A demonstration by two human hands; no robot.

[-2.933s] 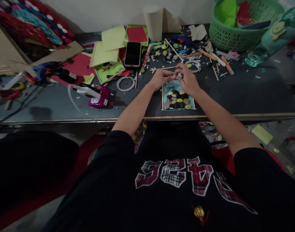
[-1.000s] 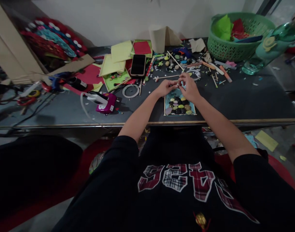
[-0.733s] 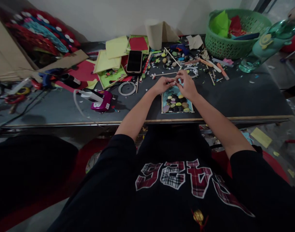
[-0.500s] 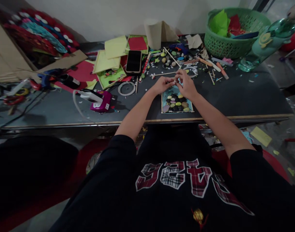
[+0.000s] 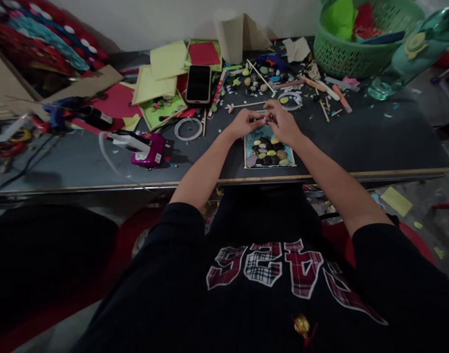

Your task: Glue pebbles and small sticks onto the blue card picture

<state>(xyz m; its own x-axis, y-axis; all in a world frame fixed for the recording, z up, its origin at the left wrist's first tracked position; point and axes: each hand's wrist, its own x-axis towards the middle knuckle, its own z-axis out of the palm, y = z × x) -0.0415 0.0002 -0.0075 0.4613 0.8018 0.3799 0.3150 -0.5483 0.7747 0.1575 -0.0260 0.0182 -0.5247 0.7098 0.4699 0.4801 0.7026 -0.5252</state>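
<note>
Both hands meet above the far end of a small blue panel (image 5: 250, 140) edged with thin sticks. Black, yellow, purple and brown pebbles (image 5: 270, 153) cover the panel's near part. My left hand (image 5: 246, 122) has its thumb and fingers pinched together. Facing it, my right hand (image 5: 281, 121) pinches at the same spot, fingertips touching or nearly touching the left ones. A tiny pale bit shows between the fingertips, too small to name. The hands hide part of the panel's far edge.
Behind the hands lie loose pebbles (image 5: 263, 87), sticks and a clear tape ring (image 5: 292, 101). To the left are a phone (image 5: 198, 84), another ring (image 5: 188, 128) and a purple device (image 5: 149, 151). A green basket (image 5: 353, 56) and a bottle (image 5: 397, 73) stand at the right.
The camera view has tilted and shifted slightly. Both hands stay together over the panel's far end, with only small finger movement; the pebbles look the same.
</note>
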